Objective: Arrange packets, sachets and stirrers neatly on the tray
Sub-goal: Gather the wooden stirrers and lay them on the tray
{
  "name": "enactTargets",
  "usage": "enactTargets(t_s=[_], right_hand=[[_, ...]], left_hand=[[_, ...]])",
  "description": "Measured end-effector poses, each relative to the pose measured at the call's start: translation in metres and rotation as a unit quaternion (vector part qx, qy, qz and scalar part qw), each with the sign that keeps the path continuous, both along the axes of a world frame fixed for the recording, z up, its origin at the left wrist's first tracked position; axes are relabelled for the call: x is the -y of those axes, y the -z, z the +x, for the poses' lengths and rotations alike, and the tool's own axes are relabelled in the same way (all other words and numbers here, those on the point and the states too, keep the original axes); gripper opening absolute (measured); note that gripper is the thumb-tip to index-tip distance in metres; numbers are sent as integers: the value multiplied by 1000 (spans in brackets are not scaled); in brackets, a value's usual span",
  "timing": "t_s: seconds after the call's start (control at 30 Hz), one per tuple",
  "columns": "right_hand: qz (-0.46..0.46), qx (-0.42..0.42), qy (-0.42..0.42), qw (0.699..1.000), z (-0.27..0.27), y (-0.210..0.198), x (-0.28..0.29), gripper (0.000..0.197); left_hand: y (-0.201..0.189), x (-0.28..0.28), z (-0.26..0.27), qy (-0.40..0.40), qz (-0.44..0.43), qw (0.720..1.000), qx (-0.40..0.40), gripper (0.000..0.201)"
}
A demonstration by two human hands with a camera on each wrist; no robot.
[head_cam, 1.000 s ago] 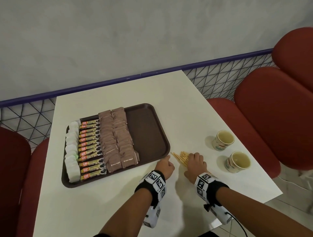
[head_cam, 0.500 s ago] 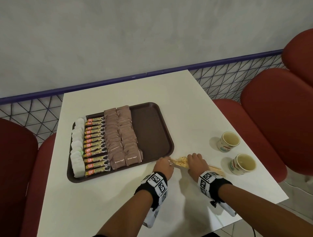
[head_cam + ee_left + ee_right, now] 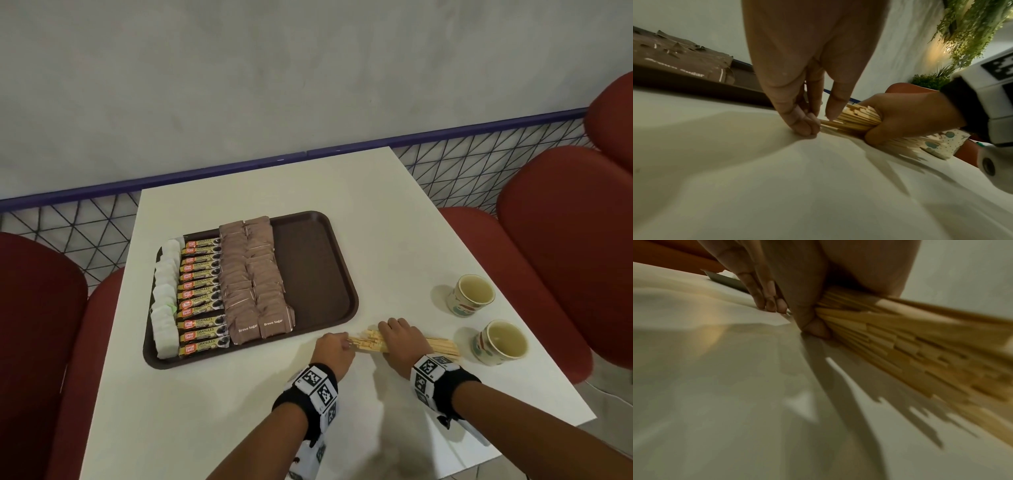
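Observation:
A bundle of wooden stirrers (image 3: 442,346) lies on the white table just off the tray's near right corner. My right hand (image 3: 394,334) grips the bundle around its middle, thumb underneath (image 3: 816,327). My left hand (image 3: 346,342) meets the bundle's left ends, where thumb and fingertips (image 3: 807,125) pinch the lowest stirrers (image 3: 855,118). The brown tray (image 3: 308,267) holds a column of white sachets (image 3: 164,301), a column of granules sticks (image 3: 202,294) and two columns of brown sugar packets (image 3: 253,277). Its right third is bare.
Two patterned paper cups (image 3: 471,294) (image 3: 500,342) stand to the right of the stirrers, near the table's right edge. Red seats (image 3: 565,257) flank the table on both sides. A wire fence with a purple rail (image 3: 239,171) runs behind it.
The stirrers went from a loose slanted fan to a tighter bundle lying almost level. My left hand moved from the tray's corner to the bundle's left ends. My right hand kept its hold.

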State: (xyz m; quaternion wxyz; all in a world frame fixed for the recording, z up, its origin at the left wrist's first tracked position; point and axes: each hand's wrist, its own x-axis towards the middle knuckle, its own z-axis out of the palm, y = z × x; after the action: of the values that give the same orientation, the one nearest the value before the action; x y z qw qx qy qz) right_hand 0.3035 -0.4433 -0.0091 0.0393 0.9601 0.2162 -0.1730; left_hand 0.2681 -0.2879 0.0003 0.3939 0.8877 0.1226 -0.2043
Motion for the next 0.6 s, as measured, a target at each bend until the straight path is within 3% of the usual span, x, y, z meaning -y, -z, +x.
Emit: enactTargets(t_s=[0.4, 0.6], right_hand=[[-48, -10, -77, 996, 8, -6, -5, 38], [-40, -30, -28, 998, 10, -5, -13, 37]], left_hand=[[2, -10, -2, -29, -44, 998, -18, 34], [5, -19, -5, -42, -94, 994, -29, 25]])
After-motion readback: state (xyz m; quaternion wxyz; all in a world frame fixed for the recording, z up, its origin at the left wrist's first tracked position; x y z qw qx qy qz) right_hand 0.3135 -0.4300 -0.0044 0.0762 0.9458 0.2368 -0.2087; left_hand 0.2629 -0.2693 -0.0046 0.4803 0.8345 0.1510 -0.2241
